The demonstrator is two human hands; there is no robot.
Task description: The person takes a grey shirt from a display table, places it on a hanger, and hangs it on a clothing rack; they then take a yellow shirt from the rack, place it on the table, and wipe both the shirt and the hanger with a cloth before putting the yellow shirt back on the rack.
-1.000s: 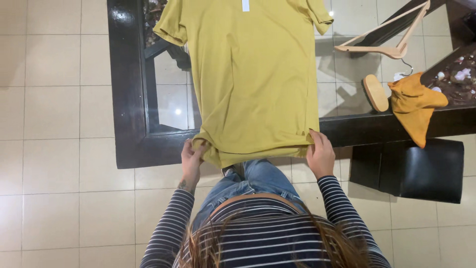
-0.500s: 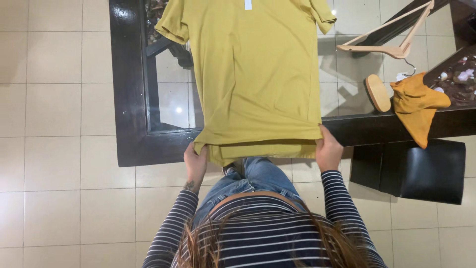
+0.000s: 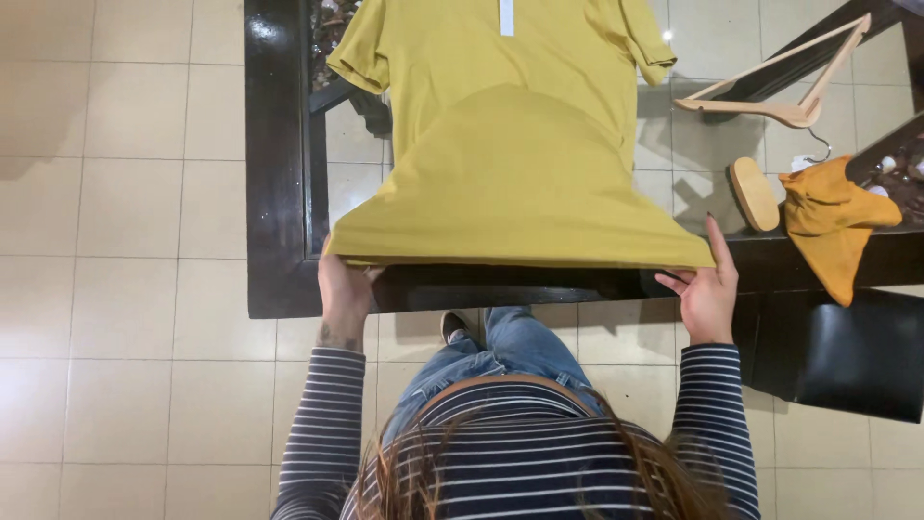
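Two hands hold the bottom edge of a yellow t-shirt (image 3: 500,144) that lies flat on a dark glass-top table (image 3: 279,193). Left hand (image 3: 344,294) is at 9 o'clock of the hem, fingers shut on the corner. Right hand (image 3: 707,284) is at 3 o'clock, thumb and fingers pinching the other corner, w/ one finger pointing up. Bottom part of the shirt is lifted and bent up over the middle, so I think the first fold is about half done. Sleeves at 12 o'clock are not folded yet, so lots is left. Wooden hanger (image 3: 789,91) sits at 2 o'clock, an orange cloth (image 3: 833,226) at 3 o'clock, well apart from the shirt.
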